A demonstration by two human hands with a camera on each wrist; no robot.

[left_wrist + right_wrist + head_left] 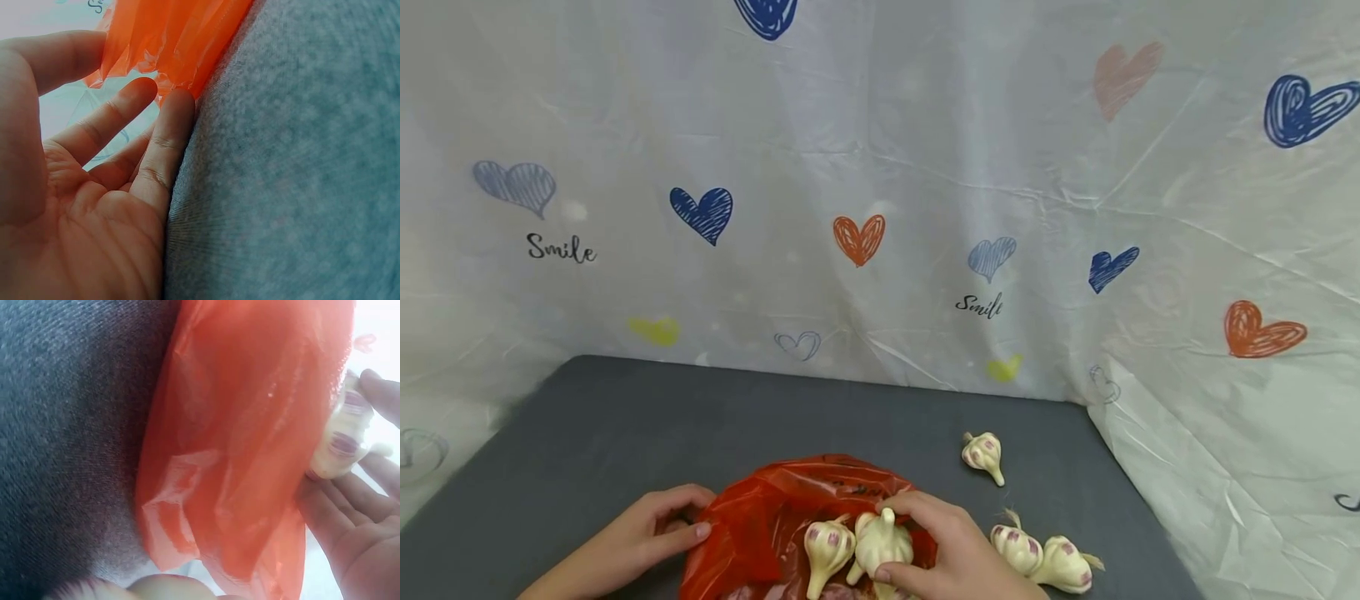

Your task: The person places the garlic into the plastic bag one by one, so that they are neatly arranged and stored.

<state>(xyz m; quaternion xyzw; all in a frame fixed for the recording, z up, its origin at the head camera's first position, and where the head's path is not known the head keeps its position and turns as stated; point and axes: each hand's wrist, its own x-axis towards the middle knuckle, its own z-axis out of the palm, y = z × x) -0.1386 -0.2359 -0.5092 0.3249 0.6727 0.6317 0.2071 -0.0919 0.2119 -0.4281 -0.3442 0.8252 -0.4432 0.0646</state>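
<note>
A red plastic bag [741,529] lies open at the front of the dark table, with several garlic bulbs inside. My left hand [651,529] pinches the bag's left edge between thumb and fingers; the left wrist view shows the gathered film [178,44] at the fingertips. With its thumb and fingers, my right hand [955,550] grips a pale garlic bulb [887,546] over the bag's mouth. In the right wrist view this bulb [344,437] has purple patches and sits right at the bag's rim. Beside it in the bag is another garlic bulb [829,546], stem toward me.
On the table to the right of the bag lie two garlic bulbs side by side, one nearer the bag [1017,547] and one farther right [1063,565]. A single bulb [983,454] lies farther back. Behind the table [700,417] hangs a pale heart-printed sheet [910,167].
</note>
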